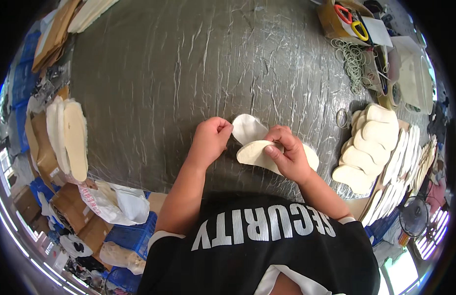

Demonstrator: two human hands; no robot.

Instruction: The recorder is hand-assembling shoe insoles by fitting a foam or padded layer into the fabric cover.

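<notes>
My right hand (291, 156) grips a cream shoe insole (259, 153), thumb on top and fingers curled at its far edge. The insole lies tilted just in front of me, and its other end shows to the right of the hand. Behind it is a white, fuzzy-edged insole (248, 129), partly hidden by the cream one and my fingers. My left hand (211, 139) is closed in a pinch at the left edge of the white insole. Whether it grips that edge or some small bit there cannot be made out.
Stacked cream insoles (368, 147) lie at the right, with more insoles (397, 164) beyond. Another insole pile (73, 140) sits at the left edge. Green rubber bands (353, 64) and a cardboard box (336, 24) with scissors (359, 30) occupy the far right of the dark, plastic-covered table (154, 78).
</notes>
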